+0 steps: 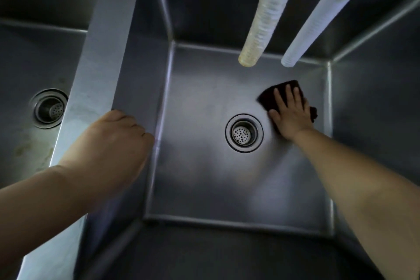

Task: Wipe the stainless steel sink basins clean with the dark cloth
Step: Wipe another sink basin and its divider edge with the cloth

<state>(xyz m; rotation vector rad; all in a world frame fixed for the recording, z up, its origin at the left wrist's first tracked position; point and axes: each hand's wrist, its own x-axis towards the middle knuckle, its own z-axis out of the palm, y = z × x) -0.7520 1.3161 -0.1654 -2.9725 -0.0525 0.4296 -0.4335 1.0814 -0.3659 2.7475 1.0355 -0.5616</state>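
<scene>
Right basin (204,188), the larger in view: right hand (292,113) lies flat, fingers spread, pressing the dark cloth (269,100) to the basin floor at 2 o'clock of the drain (244,133), just beside it. Best kept palm-down with even pressure, overlapping passes out to the corner seams, then up the walls. Left basin (27,102), past the divider (100,57), shows stains near its drain (48,108); likely needs wiping too. Left hand (109,152) curled over the divider edge, bracing, holding nothing. Two hoses (266,16) hang at 12 o'clock above the floor; may crowd back-wall strokes.
</scene>
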